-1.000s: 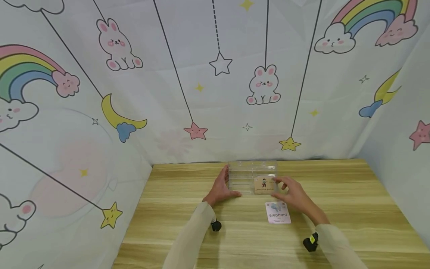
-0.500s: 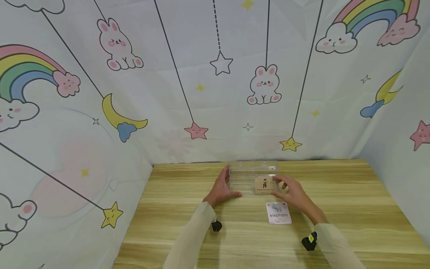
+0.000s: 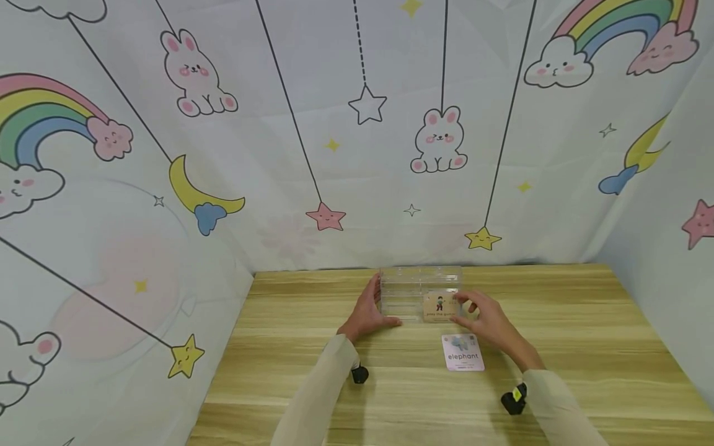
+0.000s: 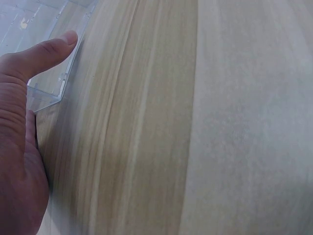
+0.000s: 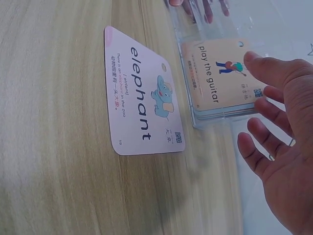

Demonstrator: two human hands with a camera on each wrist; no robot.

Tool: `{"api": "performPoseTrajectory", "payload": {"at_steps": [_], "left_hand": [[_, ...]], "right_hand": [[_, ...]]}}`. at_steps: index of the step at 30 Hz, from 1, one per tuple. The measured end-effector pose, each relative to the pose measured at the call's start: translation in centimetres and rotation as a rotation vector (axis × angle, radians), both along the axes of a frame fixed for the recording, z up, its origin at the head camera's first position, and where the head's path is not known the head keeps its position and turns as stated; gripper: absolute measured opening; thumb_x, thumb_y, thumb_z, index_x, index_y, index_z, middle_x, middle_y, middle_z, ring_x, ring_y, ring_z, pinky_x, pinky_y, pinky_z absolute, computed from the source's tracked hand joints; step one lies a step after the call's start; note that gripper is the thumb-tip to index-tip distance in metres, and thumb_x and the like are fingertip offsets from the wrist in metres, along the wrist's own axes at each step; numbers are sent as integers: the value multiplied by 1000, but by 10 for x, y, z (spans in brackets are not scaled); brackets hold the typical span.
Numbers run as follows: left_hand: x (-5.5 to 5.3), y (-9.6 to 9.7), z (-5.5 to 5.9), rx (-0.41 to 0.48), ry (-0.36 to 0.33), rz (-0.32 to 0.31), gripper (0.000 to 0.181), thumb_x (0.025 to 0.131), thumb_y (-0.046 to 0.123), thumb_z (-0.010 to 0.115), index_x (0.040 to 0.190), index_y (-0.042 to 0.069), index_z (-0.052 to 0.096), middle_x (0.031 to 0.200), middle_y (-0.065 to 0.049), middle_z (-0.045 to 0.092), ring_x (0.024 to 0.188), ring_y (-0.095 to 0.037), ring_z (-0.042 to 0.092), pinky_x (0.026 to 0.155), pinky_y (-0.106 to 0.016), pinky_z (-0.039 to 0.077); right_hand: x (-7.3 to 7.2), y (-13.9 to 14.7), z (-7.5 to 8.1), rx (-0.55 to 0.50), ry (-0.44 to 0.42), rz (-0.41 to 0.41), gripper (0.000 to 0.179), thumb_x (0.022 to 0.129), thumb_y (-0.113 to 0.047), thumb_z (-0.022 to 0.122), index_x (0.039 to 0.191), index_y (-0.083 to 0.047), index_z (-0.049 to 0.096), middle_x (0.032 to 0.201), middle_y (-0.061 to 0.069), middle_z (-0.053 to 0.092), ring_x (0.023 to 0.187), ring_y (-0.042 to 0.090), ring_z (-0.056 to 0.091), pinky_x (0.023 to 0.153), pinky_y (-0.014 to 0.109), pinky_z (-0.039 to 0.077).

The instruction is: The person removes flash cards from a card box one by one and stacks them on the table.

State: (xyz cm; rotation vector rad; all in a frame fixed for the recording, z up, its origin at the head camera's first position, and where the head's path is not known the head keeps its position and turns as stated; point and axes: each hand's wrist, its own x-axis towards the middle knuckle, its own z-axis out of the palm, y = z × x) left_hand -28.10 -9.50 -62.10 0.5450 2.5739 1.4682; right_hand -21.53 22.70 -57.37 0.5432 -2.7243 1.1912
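White backdrop (image 3: pixel 256 155): printed with rabbits, stars, moons and rainbows, standing behind the desk.
Desk (image 3: pixel 301 297): wood-grained in pale yellow-brown streaks.
Left sleeve (image 3: pixel 318 390): cream, with a small black device (image 3: pixel 360 375) at the wrist.
Left hand (image 3: pixel 364 314): spread wide at the left end of the clear case, thumb stretched along its front edge, fingers along its side.
Clear case (image 3: pixel 400 297): see-through plastic, shallow, split by ridges into compartments; it sits at the far side of the desk, near the backdrop.
Guitar card (image 3: pixel 438 306): in the front right compartment, tan with rounded corners, a punched hole at top left, a QR code at top right, a small figure in teal, red and blue playing, and the words "play the guitar"; blue and white edges of a stack (image 5: pixel 225 113) show beneath it.
Elephant card (image 5: pixel 142 98): flat on the desk in front of the case and apart from it, pale pinkish white, rounded corners, hole at top left, QR code opposite, blue elephant with a cream ear, large dark "elephant", then smaller English and Chinese lines, partly red.
Right hand (image 3: pixel 485 319): fingers half bent, thumb and forefinger at the right side of the guitar card; whether they pinch it I cannot tell.
Right sleeve (image 3: pixel 558 402): also cream.
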Motion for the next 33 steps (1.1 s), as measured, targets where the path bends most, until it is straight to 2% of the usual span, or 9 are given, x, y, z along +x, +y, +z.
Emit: {"api": "performPoseTrajectory", "payload": {"at_steps": [13, 19, 25, 33], "left_hand": [[1, 1, 2, 5, -4, 8, 132, 71, 25, 100, 167, 13, 10, 166, -13, 31, 151, -25, 34, 121, -33, 34], [1, 0, 2, -11, -4, 6, 132, 71, 26, 99, 167, 13, 10, 167, -12, 30, 151, -23, 34, 121, -32, 34], [-1, 0, -1, 2, 1, 3, 133, 71, 27, 100, 167, 13, 9, 166, -14, 30, 151, -26, 34, 121, -35, 35], [0, 0, 1, 9, -5, 10, 133, 70, 27, 100, 167, 12, 10, 166, -14, 30, 151, -26, 34, 121, -34, 35]], "right_hand": [[0, 3, 1, -1, -21, -8, 49, 91, -18, 83, 133, 1, 64, 118, 17, 66, 94, 29, 61, 79, 49, 56], [0, 3, 1, -5, -17, -10, 47, 91, -16, 83, 131, 0, 65, 118, 17, 66, 94, 30, 62, 79, 50, 56], [0, 3, 1, -11, -6, -12, 44, 91, -18, 83, 128, -2, 66, 117, 16, 67, 95, 32, 62, 79, 50, 56], [1, 2, 1, -7, 1, -20, 41, 92, -19, 82, 127, -3, 67, 118, 16, 67, 94, 29, 62, 78, 46, 56]]}}
